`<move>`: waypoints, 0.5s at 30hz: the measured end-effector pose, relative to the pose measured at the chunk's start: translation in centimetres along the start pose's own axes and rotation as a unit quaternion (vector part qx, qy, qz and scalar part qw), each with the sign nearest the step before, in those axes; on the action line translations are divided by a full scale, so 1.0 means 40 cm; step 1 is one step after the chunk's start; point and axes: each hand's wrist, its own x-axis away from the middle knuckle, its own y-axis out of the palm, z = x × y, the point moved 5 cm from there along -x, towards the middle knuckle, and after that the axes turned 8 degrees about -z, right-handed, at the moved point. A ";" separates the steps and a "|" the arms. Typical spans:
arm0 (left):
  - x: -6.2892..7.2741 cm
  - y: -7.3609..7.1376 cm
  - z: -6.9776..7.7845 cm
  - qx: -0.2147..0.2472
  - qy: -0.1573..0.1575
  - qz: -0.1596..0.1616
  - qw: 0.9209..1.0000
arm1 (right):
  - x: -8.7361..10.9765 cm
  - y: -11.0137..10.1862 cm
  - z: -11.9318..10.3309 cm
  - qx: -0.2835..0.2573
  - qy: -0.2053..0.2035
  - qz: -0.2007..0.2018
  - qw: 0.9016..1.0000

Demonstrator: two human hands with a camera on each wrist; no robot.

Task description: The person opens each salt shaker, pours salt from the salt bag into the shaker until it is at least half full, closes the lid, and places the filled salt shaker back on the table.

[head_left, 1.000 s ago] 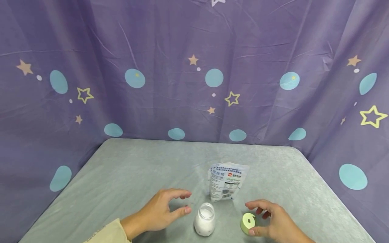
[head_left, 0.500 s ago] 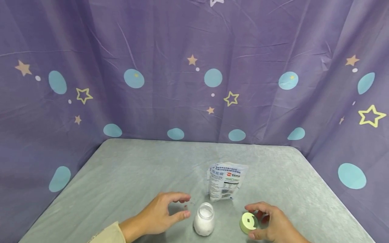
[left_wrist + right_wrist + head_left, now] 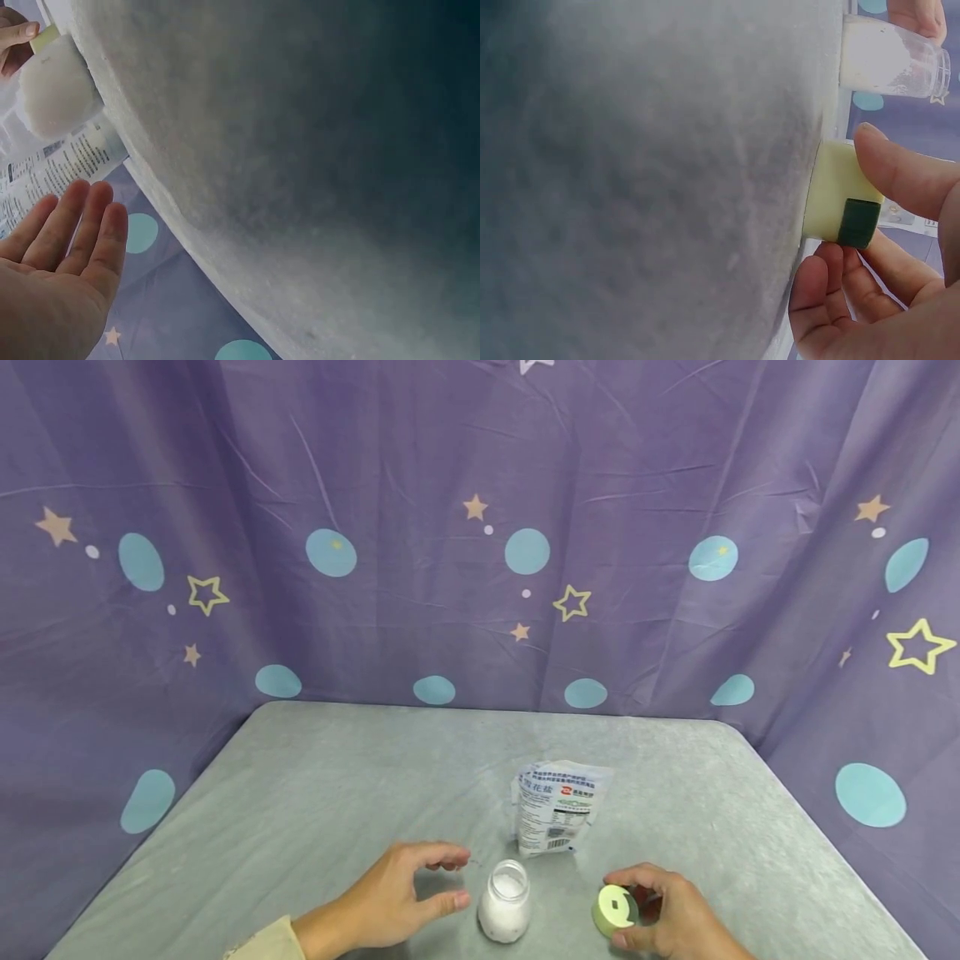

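Note:
A glass jar (image 3: 505, 906) holding white grains stands uncapped on the table; its rim faces up. To its left my left hand (image 3: 408, 893) hovers with fingers and thumb apart, holding nothing. In the left wrist view that hand (image 3: 71, 255) shows relaxed, extended fingers. My right hand (image 3: 667, 910) pinches a pale green lid (image 3: 612, 910) from its sides, thumb nearest me and fingers at the far side. The right wrist view shows the lid (image 3: 836, 195) resting on the table, a dark green block on its side, between thumb and fingers.
A white printed pouch (image 3: 558, 810) stands behind the jar, with a barcode on its front. All of it rests on a grey-green cloth-covered table (image 3: 337, 785). A purple curtain (image 3: 420, 568) with stars and blue dots hangs behind the table's far edge.
My right hand's fingers have closed in around the lid. My left hand has lowered slightly beside the jar. Jar and pouch have stayed put.

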 end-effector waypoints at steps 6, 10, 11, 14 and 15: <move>0.004 0.010 -0.004 0.006 -0.007 -0.003 1.000 | 0.004 -0.004 -0.009 0.021 -0.026 0.016 0.999; 0.006 0.016 -0.007 0.020 -0.016 -0.004 1.000 | 0.004 -0.002 -0.018 0.042 -0.041 0.031 0.998; 0.006 0.017 -0.007 0.023 -0.019 -0.003 1.000 | 0.005 -0.001 -0.021 0.048 -0.046 0.035 0.997; 0.007 0.018 -0.007 0.031 -0.028 0.001 0.999 | 0.006 0.002 -0.029 0.052 -0.056 0.043 0.996; 0.007 0.018 -0.006 0.034 -0.031 0.002 0.999 | 0.006 0.003 -0.032 0.052 -0.056 0.045 0.996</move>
